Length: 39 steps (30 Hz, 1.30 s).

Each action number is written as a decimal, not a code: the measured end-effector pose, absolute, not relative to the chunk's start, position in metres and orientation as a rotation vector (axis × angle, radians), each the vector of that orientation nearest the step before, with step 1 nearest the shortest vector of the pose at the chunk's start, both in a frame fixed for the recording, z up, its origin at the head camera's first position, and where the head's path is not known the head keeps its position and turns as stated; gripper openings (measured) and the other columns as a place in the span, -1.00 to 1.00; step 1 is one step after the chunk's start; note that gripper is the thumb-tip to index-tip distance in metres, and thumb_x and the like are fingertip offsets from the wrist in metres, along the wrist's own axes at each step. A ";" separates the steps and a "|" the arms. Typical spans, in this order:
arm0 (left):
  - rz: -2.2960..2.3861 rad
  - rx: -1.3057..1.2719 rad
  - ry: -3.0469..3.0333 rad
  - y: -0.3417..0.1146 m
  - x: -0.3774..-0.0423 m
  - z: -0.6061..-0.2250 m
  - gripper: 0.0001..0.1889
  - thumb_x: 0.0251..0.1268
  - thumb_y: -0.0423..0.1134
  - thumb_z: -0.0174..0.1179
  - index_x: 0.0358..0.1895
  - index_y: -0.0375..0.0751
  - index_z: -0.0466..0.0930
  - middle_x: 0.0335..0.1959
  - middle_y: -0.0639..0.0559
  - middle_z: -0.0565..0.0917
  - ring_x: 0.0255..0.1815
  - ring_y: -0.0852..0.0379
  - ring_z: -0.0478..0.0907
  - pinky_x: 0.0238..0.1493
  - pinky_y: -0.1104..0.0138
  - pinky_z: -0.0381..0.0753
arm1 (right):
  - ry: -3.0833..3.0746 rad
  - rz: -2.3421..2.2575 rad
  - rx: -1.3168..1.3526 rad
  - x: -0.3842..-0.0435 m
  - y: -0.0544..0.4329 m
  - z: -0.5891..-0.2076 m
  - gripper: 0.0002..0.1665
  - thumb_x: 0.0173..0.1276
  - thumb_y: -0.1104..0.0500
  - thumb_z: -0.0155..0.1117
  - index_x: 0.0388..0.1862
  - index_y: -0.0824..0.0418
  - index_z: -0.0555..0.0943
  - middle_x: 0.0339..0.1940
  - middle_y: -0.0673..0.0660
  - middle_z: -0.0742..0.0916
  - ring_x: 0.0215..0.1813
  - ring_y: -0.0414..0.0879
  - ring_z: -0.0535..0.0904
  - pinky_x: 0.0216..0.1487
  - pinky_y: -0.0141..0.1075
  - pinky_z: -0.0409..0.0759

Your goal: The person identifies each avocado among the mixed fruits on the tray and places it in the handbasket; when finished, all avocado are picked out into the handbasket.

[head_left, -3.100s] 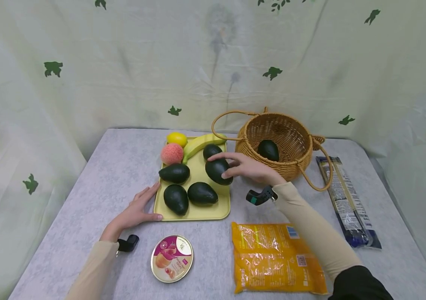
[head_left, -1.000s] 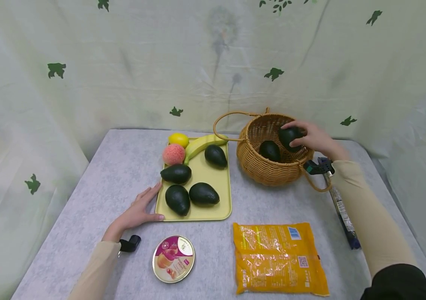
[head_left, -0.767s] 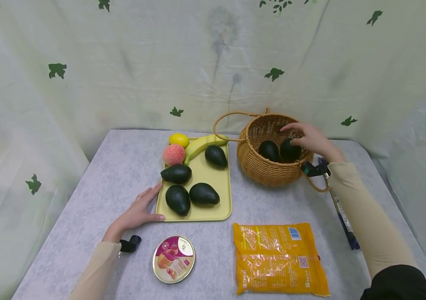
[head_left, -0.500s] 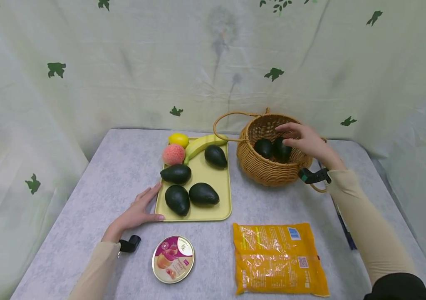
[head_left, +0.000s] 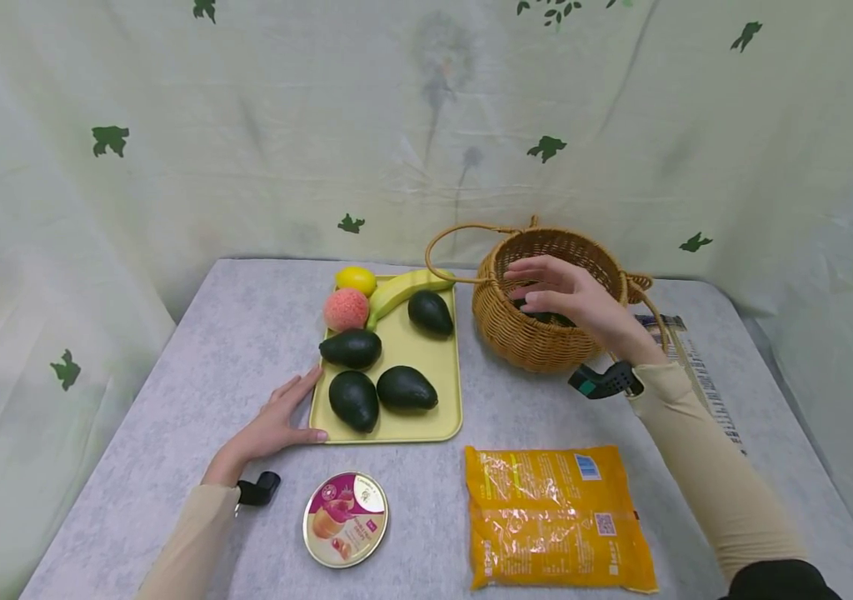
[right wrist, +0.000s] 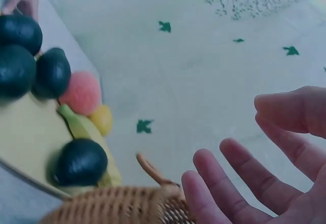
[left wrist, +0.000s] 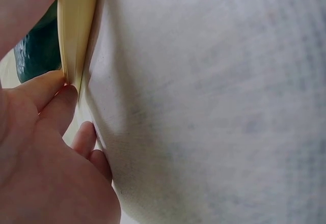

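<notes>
My left hand (head_left: 269, 429) rests against the left edge of a yellow tray (head_left: 434, 425); the left wrist view shows its fingertips touching the tray's rim. On the tray lie several dark green avocados (head_left: 406, 388), a banana (head_left: 406, 290), a pink peach-like ball (head_left: 346, 309) and a lemon (head_left: 356, 280). Over the mouth of a wicker basket (head_left: 539, 350) hovers my right hand (head_left: 572, 300), holding nothing, its fingers spread and loosely bent in the right wrist view. Avocados inside the basket are mostly hidden beneath that hand.
A round tin (head_left: 346, 520) stands near the front. Right of it lies an orange packet (head_left: 557, 517). A long dark package (head_left: 696, 367) sits at the right, partly behind my right forearm. The basket's handle loop (head_left: 464, 227) reaches over the tray's far right corner.
My right hand carried an avocado from the tray into the basket, let it go beside another one, and has moved left over the basket. My left hand has stayed at the tray.
</notes>
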<state>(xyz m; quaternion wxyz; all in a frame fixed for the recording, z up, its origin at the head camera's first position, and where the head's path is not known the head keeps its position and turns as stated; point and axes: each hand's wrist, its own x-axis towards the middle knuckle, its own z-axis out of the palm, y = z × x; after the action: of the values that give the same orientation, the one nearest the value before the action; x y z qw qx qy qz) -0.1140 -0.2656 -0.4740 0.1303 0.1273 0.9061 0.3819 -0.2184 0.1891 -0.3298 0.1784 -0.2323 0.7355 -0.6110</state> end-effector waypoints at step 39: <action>1.110 0.364 2.622 -0.265 -0.114 -0.472 0.04 0.04 -0.06 0.43 0.52 -0.19 -0.04 0.51 -0.20 0.02 0.47 -0.31 -0.23 0.21 -0.38 -0.14 | 1.880 -1.274 -0.974 -0.218 0.087 -0.405 -0.42 0.36 0.31 0.20 0.36 0.12 0.39 0.38 0.04 0.40 0.35 0.21 0.30 0.19 -0.16 0.43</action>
<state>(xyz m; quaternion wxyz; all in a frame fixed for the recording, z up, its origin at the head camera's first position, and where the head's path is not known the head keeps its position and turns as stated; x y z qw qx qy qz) -0.1137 -0.2645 -0.4716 0.1352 0.1255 0.9050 0.3833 -0.2183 0.0874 -0.4053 0.3288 -0.3723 0.7185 -0.4869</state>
